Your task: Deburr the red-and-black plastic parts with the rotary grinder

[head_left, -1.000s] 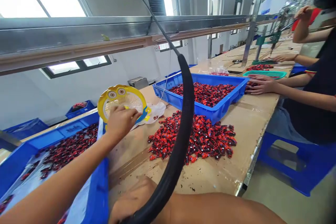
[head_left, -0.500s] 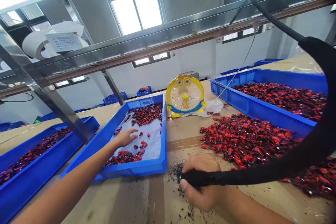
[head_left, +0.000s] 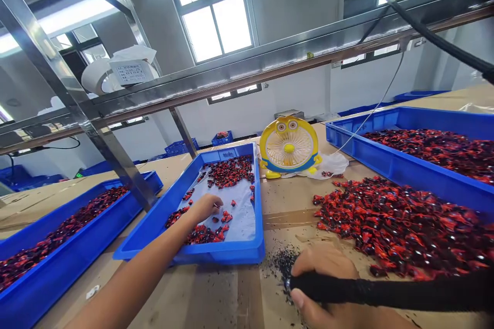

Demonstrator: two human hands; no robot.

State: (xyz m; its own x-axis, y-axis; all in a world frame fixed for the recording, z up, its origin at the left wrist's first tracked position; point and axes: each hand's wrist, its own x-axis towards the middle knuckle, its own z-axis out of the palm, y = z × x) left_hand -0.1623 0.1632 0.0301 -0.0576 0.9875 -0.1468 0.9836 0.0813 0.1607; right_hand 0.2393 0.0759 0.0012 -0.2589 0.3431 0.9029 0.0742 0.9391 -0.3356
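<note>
The black sleeved tool (head_left: 347, 290) was in my right hand (head_left: 328, 262), low on the right side of my view, just above or on the cardboard-covered surface (head_left: 204, 300); I can't tell which. Its long axis ran almost level across my view, with the small shiny tip pointing left and the sleeve stretching right to the edge of the picture. My right thumb and fingers were closed around it just behind the tip, beside a scatter of black crumbs (head_left: 283, 262). My left hand (head_left: 206, 207) was over the middle blue tray (head_left: 237, 253), fingers curled together near some loose red-and-black pieces (head_left: 226, 217); whether they pinched one I couldn't tell. My two hands were well apart. A pale sheet (head_left: 242, 208) lined that tray, with more pieces gathered at its far end and its near end. Beyond my right hand lay a big heap of the same pieces (head_left: 389, 216), in front of the right blue tray (head_left: 386, 162), which held more. The left blue tray (head_left: 77, 249) held pieces too. A yellow-and-blue fan (head_left: 288, 148) with two round eyes stood upright behind the middle tray's right side, its grille facing me, next to a crumpled plastic bag (head_left: 335, 163).
</note>
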